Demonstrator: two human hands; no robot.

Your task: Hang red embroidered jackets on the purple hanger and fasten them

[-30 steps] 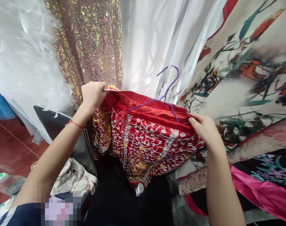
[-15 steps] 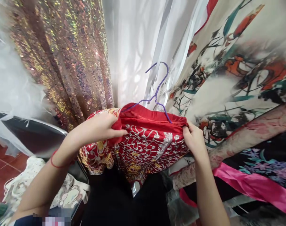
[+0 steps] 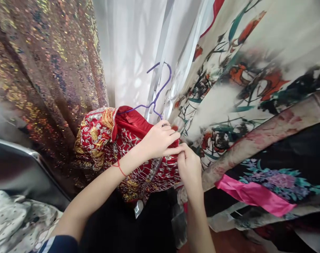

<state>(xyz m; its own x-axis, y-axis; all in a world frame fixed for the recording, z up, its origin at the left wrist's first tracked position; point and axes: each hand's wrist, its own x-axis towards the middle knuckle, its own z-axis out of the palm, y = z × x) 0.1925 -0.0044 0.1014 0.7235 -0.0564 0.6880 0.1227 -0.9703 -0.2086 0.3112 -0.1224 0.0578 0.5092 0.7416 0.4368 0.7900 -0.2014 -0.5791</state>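
A red garment point(image 3: 133, 140) with silver and gold embroidery hangs in front of me on a purple wire hanger point(image 3: 155, 96). The hanger's hook points up, and its lower arms go inside the waistband-like top edge. My left hand point(image 3: 162, 138) reaches across the garment and is closed on its edge at the right end. Beside it, my right hand point(image 3: 189, 161) pinches the same right end from the outer side, the two hands touching. The cloth between the fingers is mostly hidden. A small white tag point(image 3: 139, 208) hangs from the bottom of the garment.
A sequined gold-pink cloth point(image 3: 51, 59) hangs at left, and a white curtain point(image 3: 125, 42) behind. To the right hang a floral-printed cream cloth point(image 3: 228, 91) and a black garment with a pink band point(image 3: 255, 196). A dark chair point(image 3: 20, 168) holds spotted cloth point(image 3: 14, 221).
My left hand has left the garment's left side and moved across to the right end, meeting my right hand. The view has turned slightly to the right.
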